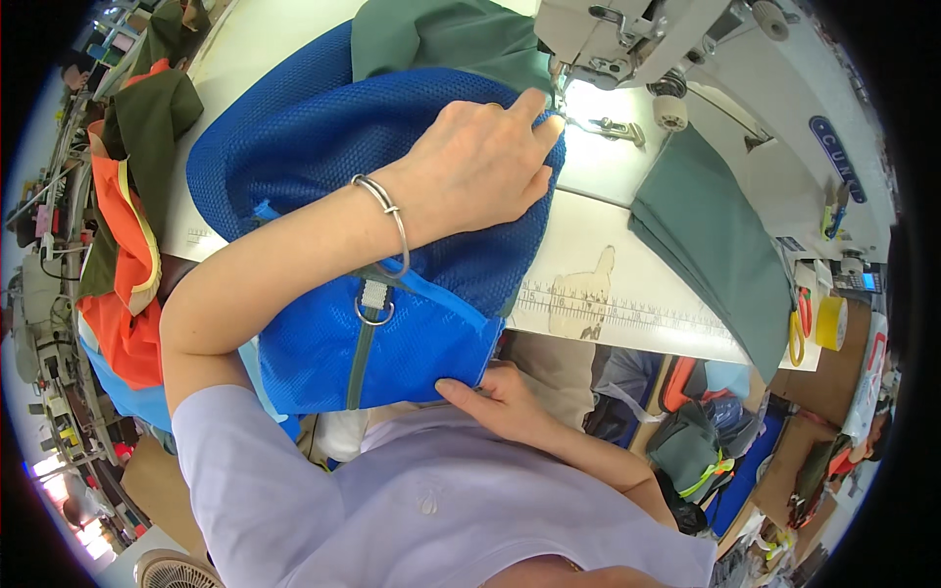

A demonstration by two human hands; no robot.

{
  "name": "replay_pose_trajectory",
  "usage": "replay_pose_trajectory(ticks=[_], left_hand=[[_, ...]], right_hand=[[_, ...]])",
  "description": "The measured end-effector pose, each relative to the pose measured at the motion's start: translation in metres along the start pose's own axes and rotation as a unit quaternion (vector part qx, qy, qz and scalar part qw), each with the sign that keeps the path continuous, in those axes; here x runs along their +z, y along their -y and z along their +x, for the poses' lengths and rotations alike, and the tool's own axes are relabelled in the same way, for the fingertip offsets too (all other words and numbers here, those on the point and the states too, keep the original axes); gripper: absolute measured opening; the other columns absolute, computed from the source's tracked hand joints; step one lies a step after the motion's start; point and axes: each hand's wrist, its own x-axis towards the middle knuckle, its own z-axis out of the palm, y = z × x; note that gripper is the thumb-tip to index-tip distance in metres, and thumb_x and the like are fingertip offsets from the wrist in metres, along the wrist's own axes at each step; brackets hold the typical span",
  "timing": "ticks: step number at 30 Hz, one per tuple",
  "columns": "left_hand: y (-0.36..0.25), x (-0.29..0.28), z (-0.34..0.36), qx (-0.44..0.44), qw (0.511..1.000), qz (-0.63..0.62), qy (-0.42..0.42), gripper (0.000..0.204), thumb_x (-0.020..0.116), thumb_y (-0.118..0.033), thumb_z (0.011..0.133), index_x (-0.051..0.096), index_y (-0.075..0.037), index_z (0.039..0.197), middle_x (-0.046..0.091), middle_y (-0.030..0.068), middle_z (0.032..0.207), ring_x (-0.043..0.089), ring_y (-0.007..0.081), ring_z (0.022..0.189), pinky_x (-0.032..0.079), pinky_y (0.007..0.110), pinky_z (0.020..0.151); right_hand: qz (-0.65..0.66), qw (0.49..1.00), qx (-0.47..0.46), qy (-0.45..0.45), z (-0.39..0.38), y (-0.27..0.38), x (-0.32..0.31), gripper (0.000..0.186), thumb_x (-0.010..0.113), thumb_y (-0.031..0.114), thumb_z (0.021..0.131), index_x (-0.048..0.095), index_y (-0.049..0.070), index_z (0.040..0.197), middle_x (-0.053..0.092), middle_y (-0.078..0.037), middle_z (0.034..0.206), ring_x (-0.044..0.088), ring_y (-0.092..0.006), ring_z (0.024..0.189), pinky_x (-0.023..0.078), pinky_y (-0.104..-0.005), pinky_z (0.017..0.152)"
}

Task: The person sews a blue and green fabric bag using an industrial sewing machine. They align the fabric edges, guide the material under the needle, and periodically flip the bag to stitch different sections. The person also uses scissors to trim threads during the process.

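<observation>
Your blue mesh piece (314, 147) lies over the bench (578, 235), its far edge beside the sewing machine's (627, 49) needle. The metal ring (374, 312) is already fixed on; the edge seam looks unfinished, though its stitches are hidden. Your left hand (480, 162) presses the mesh, its grip loosely spread; your right hand (505, 402) pinches the near edge.

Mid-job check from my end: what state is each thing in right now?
Left hand: laid on the blue mesh, fingers spread.
Right hand: pinching the blue panel by its lower edge.
Blue mesh: loosely folded.
Blue panel: spread out.
Metal ring: fastened to the panel.
Sewing machine: work area lit; running or stopped, cannot tell.
Green fabric at right: folded, lying flat.
Fan: partly in view; spinning or not, unclear.
</observation>
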Motion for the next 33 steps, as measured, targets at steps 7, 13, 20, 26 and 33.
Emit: replay_pose_trajectory(ticks=[7, 13, 20, 26, 33], left_hand=[[0.003, 0.004, -0.005, 0.008, 1.0, 0.016, -0.014, 0.031, 0.068, -0.023, 0.092, 0.066, -0.01, 0.12, 0.063, 0.0166, 0.125, 0.072, 0.0288, 0.075, 0.059, 0.04, 0.065], [-0.008, -0.014, -0.02, 0.043, 0.999, 0.023, 0.004, 0.038, 0.071, -0.019, 0.086, 0.065, -0.009, 0.122, 0.062, 0.0151, 0.13, 0.068, 0.029, 0.097, 0.057, 0.041, 0.081], [-0.051, -0.054, -0.091, 0.055, 0.996, -0.041, 0.053, 0.058, 0.068, -0.007, 0.075, 0.062, -0.004, 0.133, 0.062, 0.0128, 0.124, 0.063, 0.0275, 0.094, 0.051, 0.04, 0.084], [-0.024, -0.044, -0.076, 0.192, 0.976, 0.058, -0.09, 0.05, 0.07, -0.009, 0.072, 0.073, -0.013, 0.121, 0.065, 0.0068, 0.113, 0.062, 0.0173, 0.076, 0.05, 0.03, 0.067], [-0.021, -0.049, -0.075, 0.23, 0.962, 0.099, -0.113, 0.045, 0.073, -0.012, 0.071, 0.076, -0.013, 0.116, 0.067, 0.0048, 0.101, 0.059, 0.016, 0.071, 0.051, 0.029, 0.063]], right_hand=[[-0.001, 0.997, -0.072, -0.039, -0.001, -0.012, 0.003, 0.026, 0.068, 0.022, 0.1, 0.074, 0.0, 0.111, 0.078, -0.009, 0.093, 0.069, -0.01, 0.084, 0.054, -0.0289, 0.076], [-0.088, 0.968, -0.222, -0.073, -0.004, -0.016, -0.001, 0.028, 0.076, 0.013, 0.089, 0.073, 0.002, 0.114, 0.076, -0.014, 0.106, 0.072, -0.0251, 0.094, 0.057, -0.0328, 0.08], [-0.153, 0.919, -0.356, -0.075, -0.009, -0.014, 0.01, 0.028, 0.078, 0.009, 0.081, 0.074, 0.006, 0.109, 0.073, -0.013, 0.091, 0.071, -0.0286, 0.078, 0.056, -0.0355, 0.065], [-0.06, 0.957, -0.284, 0.001, -0.021, -0.025, 0.016, 0.026, 0.074, 0.006, 0.08, 0.076, 0.01, 0.106, 0.069, -0.008, 0.077, 0.064, -0.0233, 0.056, 0.051, -0.0331, 0.052], [-0.335, 0.822, -0.448, -0.101, -0.015, -0.027, -0.001, 0.029, 0.072, 0.007, 0.071, 0.076, 0.014, 0.099, 0.065, -0.004, 0.084, 0.063, -0.0224, 0.071, 0.051, -0.0341, 0.058]])
